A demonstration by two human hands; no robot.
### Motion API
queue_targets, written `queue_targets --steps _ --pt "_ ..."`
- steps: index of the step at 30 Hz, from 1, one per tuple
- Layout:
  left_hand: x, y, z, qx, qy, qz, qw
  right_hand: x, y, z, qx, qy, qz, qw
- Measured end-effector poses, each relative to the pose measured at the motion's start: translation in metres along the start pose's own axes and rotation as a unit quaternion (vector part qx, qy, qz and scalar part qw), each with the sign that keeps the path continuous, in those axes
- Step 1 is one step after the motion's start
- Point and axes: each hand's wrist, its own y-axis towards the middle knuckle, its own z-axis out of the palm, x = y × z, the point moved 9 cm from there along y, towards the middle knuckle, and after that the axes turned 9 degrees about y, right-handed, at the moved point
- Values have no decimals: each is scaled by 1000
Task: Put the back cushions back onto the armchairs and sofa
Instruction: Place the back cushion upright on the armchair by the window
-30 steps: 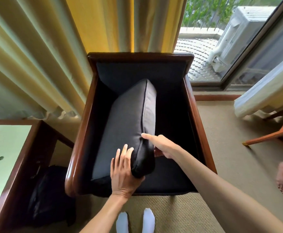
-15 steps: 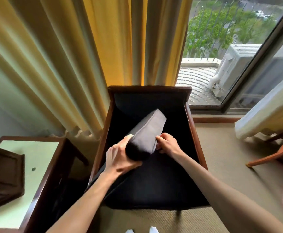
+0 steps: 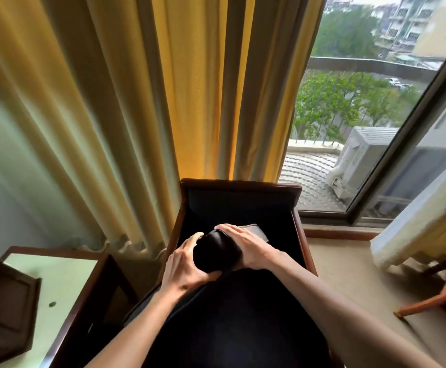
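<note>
A person leans over a dark armchair (image 3: 239,192) by the yellow curtains (image 3: 163,102), left hand (image 3: 187,264) and right hand (image 3: 248,248) curled round the near end of a dark back cushion (image 3: 216,252). Since a moment ago the cushion has swung up over the seat, its long axis running from the hands toward the chair's backrest.

Two bare forearms, no sleeves, watch or rings; left hand (image 3: 183,266), right hand (image 3: 251,248).
</note>
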Motion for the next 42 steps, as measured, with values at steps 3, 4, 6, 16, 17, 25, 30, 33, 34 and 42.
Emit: queue_targets --steps 3,4,6,16,17,25,30,33,34,42 --pt "14 -13 7 -9 2 -19 1000 -3 16 -2 12 16 6 1000" --pt "20 -16 13 4 26 -24 999 -3 21 -4 18 18 5 1000" --pt "34 -18 25 32 68 -45 996 -7 30 -6 24 27 2 999" --pt "18 38 43 58 66 -38 995 -109 29 -7 20 48 88 995" --pt "18 38 48 62 67 -34 995 -120 28 -1 21 54 90 994" --pt "9 66 23 44 51 33 997 -136 42 -29 -59 115 88 988" --pt "12 93 -17 64 -46 90 993 -100 49 -64 -27 71 63 995" --pt "41 96 -11 111 -66 72 989 -86 49 -63 -12 51 68 996" --pt "53 94 -1 134 -64 56 987 -83 47 -56 -5 35 72 997" --pt "44 85 47 168 -90 45 981 -106 28 4 14 22 105 994"
